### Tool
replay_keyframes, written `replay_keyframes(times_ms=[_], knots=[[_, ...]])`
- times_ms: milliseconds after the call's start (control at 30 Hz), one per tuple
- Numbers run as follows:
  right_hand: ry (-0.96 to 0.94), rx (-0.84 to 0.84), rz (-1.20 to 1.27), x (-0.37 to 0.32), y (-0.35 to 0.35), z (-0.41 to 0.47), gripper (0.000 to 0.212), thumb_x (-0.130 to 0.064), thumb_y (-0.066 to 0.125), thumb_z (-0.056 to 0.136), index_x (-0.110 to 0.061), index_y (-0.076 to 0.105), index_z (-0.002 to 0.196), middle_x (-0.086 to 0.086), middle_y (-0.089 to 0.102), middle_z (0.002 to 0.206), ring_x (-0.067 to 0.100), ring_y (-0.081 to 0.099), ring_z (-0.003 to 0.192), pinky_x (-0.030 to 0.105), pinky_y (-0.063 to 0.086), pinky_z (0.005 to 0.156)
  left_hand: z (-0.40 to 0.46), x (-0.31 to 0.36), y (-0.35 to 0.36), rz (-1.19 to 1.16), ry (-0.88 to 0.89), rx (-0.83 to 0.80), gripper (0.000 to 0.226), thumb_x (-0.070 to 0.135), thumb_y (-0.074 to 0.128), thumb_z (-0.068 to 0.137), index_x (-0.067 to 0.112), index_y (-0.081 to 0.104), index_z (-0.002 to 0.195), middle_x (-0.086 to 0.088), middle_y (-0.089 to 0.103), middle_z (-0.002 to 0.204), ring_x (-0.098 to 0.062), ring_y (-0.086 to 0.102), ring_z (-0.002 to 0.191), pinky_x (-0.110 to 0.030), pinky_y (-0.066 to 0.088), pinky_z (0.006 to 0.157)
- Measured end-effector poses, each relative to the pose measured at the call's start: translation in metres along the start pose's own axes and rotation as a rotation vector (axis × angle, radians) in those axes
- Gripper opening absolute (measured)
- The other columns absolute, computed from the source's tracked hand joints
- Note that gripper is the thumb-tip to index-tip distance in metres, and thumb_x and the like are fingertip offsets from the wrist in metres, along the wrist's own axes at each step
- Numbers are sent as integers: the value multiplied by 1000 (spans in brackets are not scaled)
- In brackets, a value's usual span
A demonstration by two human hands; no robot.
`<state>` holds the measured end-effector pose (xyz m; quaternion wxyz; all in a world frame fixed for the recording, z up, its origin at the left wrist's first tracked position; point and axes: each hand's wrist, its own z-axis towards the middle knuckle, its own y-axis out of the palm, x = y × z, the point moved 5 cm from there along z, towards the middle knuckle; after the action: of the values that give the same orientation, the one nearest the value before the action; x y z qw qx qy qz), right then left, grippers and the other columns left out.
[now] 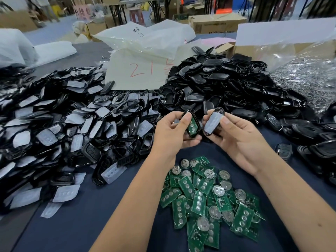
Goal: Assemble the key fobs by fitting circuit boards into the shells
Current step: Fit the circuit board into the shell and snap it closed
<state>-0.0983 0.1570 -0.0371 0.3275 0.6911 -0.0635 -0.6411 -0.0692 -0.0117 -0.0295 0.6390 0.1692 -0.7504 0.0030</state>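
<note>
A black shell point(192, 122) with a green circuit board point(192, 126) seated in it stands tilted just above the loose heap of green circuit boards point(209, 202), many carrying round silver coin cells. Just right of that shell, a second shell half point(213, 122) shows a translucent grey button pad. Left of the heap lies a pile of padded shell halves point(60, 131); beyond it, upper right, a mound of plain black shells point(227, 84)

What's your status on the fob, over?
Left hand grips shell with green board seated. Right hand grips padded shell half. Halves apart. Nothing between.
</note>
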Motion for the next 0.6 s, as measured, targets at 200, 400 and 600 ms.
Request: replay_keyframes(times_ms=[200,400,600], knots=[[-31,75,-49,1,-7,3,36,-19,59,92,-1,68,121,11,74,113,23,66,110,33,55,95,2,-6,-1,-21,-50,51,10,4,67,98,7,67,108,-15,61,101,-22,67,67,-27,62,63],[-37,96,-95,4,-9,3,37,-20,65,86,-3,71,119,11,77,109,19,70,105,36,54,103,1,-5,1,-54,-55,27,21,-8,68,92,11,69,99,-10,69,86,-20,69,62,-27,62,62],[-43,92,-128,6,-8,3,35,-20,67,86,-3,72,116,11,78,107,20,72,104,31,59,95,3,-7,1,8,-51,15,28,-1,72,93,14,63,115,-18,59,99,-17,73,61,-28,62,65]])
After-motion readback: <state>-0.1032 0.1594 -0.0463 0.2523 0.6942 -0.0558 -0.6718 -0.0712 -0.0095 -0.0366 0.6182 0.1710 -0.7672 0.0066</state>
